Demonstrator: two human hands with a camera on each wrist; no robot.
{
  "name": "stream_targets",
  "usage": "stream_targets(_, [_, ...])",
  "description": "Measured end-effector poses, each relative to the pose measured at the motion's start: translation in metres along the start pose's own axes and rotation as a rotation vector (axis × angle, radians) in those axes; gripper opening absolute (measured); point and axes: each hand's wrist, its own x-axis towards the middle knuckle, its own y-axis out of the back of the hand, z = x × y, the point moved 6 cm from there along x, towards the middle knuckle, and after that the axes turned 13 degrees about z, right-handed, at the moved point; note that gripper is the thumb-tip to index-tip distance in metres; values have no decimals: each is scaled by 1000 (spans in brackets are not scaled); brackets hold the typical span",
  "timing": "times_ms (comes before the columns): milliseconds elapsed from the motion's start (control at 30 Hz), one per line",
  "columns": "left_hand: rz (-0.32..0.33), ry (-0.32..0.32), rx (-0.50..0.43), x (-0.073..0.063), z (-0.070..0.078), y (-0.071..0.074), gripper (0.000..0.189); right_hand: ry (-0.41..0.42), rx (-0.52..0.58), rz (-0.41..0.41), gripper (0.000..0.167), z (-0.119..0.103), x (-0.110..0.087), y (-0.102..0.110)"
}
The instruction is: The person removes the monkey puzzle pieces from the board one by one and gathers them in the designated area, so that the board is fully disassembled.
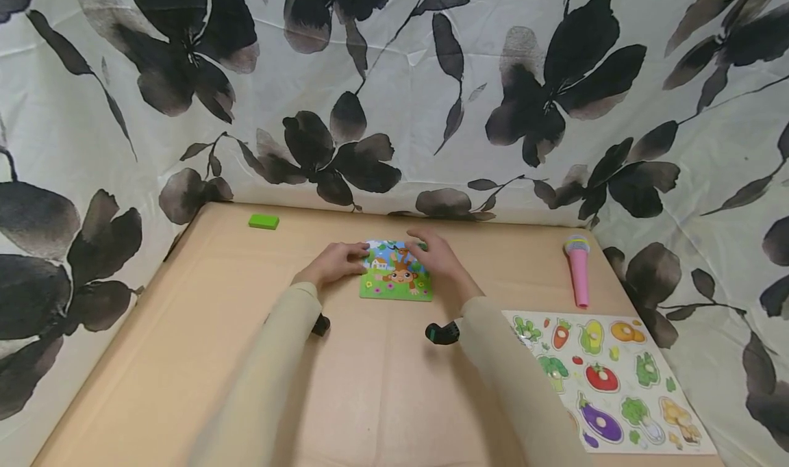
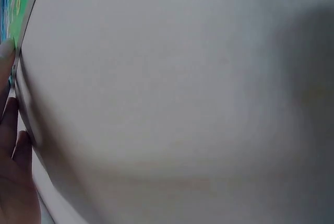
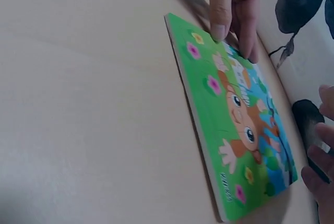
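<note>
A small square monkey jigsaw puzzle [image 1: 396, 275] lies face up near the back of the table, its pieces joined into one picture. At its left edge, my left hand [image 1: 335, 263] pinches the board, thumb on the picture and fingers along the side. The left wrist view shows that thumb [image 2: 6, 51] over the puzzle's green border [image 2: 21, 4]. By the upper right corner is my right hand [image 1: 440, 265], its fingers spread and loosely bent. In the right wrist view those fingers [image 3: 321, 151] stand apart from the board, with nothing held.
A green block [image 1: 264, 221] sits at the back left of the table [image 1: 185, 357]. To the right lie a pink toy microphone [image 1: 578, 272] and a large vegetable picture board [image 1: 622, 412], partly behind my right sleeve. A flowered cloth [image 1: 431, 111] hangs along the back edge.
</note>
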Motion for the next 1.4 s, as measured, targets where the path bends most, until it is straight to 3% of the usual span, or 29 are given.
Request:
stream_targets(533, [-8, -28, 21, 0, 2, 4, 47, -114, 81, 17, 39, 1, 14, -47])
stream_targets(900, [0, -28, 32, 0, 2, 3, 46, -84, -38, -29, 42, -4, 18, -64])
stream_targets(1200, [-10, -32, 40, 1, 0, 2, 45, -112, -147, -65, 44, -3, 22, -71])
stream_targets(1400, [-12, -45, 43, 2, -1, 3, 45, -149, -148, -61, 45, -6, 23, -71])
